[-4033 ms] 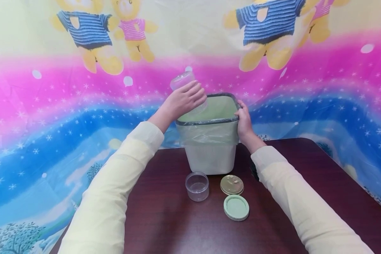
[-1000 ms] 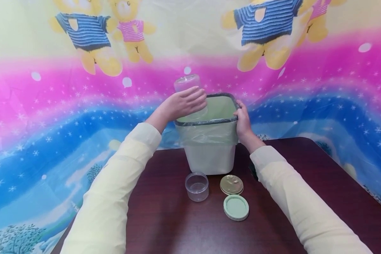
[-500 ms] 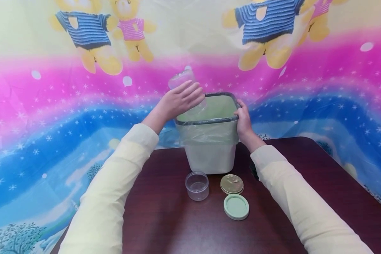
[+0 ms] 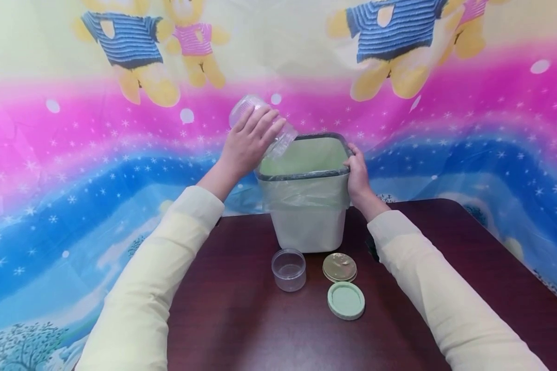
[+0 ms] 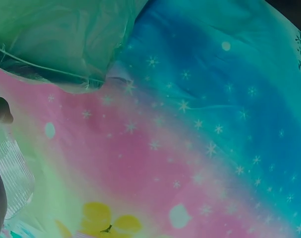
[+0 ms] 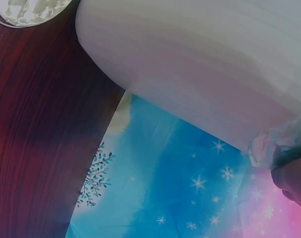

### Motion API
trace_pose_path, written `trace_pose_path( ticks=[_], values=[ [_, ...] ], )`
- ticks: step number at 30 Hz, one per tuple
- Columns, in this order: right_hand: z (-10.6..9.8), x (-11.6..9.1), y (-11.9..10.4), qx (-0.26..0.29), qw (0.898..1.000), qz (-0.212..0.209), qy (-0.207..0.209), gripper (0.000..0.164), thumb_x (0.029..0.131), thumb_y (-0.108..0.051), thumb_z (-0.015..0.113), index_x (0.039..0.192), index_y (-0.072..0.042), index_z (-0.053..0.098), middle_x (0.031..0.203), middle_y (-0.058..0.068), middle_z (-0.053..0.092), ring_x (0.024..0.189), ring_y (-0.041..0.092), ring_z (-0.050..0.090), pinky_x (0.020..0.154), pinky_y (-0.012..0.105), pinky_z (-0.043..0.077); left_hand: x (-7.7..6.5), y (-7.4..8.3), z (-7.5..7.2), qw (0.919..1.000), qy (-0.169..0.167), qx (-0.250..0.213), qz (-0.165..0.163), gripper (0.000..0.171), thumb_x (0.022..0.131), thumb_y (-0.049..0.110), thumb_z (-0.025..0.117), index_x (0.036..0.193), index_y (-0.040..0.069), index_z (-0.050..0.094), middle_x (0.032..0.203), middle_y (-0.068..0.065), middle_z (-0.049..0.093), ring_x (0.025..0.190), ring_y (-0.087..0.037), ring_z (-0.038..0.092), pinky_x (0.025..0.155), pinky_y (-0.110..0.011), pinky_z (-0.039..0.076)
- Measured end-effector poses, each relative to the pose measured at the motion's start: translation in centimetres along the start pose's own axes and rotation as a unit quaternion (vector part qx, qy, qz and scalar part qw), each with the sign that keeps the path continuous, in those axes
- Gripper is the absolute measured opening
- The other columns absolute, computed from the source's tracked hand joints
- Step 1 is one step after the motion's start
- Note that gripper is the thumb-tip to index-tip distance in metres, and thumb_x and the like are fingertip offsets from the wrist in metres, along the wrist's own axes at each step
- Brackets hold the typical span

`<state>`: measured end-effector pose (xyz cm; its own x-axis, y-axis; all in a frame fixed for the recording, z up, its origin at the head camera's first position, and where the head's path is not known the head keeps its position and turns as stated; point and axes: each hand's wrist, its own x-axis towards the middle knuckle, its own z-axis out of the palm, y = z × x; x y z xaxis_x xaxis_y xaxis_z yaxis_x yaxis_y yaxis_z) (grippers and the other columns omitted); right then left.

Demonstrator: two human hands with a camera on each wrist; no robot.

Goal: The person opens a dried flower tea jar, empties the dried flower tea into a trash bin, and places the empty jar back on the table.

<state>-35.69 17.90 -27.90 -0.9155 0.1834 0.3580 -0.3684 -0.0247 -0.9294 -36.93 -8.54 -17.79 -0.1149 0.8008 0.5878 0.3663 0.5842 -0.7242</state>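
My left hand (image 4: 247, 146) grips a clear ribbed plastic jar (image 4: 240, 109) above the left side of the waste bin. The jar is tilted, its base up to the left and its lower end over the bin's opening. Part of the jar (image 5: 16, 178) shows beside the fingers in the left wrist view. My right hand (image 4: 358, 178) holds the right rim of the pale waste bin (image 4: 308, 226), which has a dark rim band and a thin clear liner folded over its edge. In the right wrist view the bin's side (image 6: 180, 64) fills the top.
In front of the bin stand a short clear round container (image 4: 289, 281), a gold foil-like disc (image 4: 340, 266) and a pale green round lid (image 4: 346, 301). They rest on a dark wooden table (image 4: 269, 340). A printed cloth with bears (image 4: 306, 67) hangs behind.
My left hand has moved up and left with the jar, which now leans further over, away from the bin's opening. My right hand stays on the rim.
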Motion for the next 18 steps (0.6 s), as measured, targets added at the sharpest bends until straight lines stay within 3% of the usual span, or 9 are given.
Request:
trace_pose_path(
  ticks=[5, 11, 18],
  values=[
    [0.0, 0.1, 0.0, 0.007, 1.000, 0.005, 0.005, 0.067, 0.086, -0.010, 0.030, 0.152, -0.005, 0.022, 0.156, 0.010, 0.023, 0.131, 0.024, 0.030, 0.103, 0.035, 0.027, -0.6, 0.0, -0.1, 0.9981, 0.024, -0.038, -0.042, 0.068, 0.078, 0.010, 0.074, 0.137, 0.004, 0.041, 0.136, -0.018, 0.045, 0.129, -0.034, 0.038, 0.116, -0.042, 0.015],
    [0.0, 0.1, 0.1, 0.007, 1.000, 0.007, 0.003, 0.068, 0.086, -0.010, 0.030, 0.153, -0.007, 0.022, 0.156, 0.009, 0.023, 0.129, 0.022, 0.031, 0.102, 0.034, 0.027, -1.6, 0.3, -0.4, 0.9901, 0.031, -0.083, -0.109, 0.071, 0.072, 0.003, 0.071, 0.137, 0.002, 0.042, 0.135, -0.020, 0.045, 0.128, -0.036, 0.037, 0.116, -0.043, 0.017],
    [-0.1, 0.0, 0.0, 0.006, 1.000, 0.012, -0.002, 0.066, 0.088, -0.011, 0.029, 0.153, -0.008, 0.020, 0.156, 0.009, 0.022, 0.128, 0.024, 0.031, 0.103, 0.035, 0.028, -2.5, 0.7, -0.7, 0.9704, 0.054, -0.139, -0.190, 0.075, 0.070, 0.012, 0.079, 0.134, 0.001, 0.042, 0.132, -0.020, 0.045, 0.125, -0.037, 0.038, 0.115, -0.046, 0.017]
  ],
)
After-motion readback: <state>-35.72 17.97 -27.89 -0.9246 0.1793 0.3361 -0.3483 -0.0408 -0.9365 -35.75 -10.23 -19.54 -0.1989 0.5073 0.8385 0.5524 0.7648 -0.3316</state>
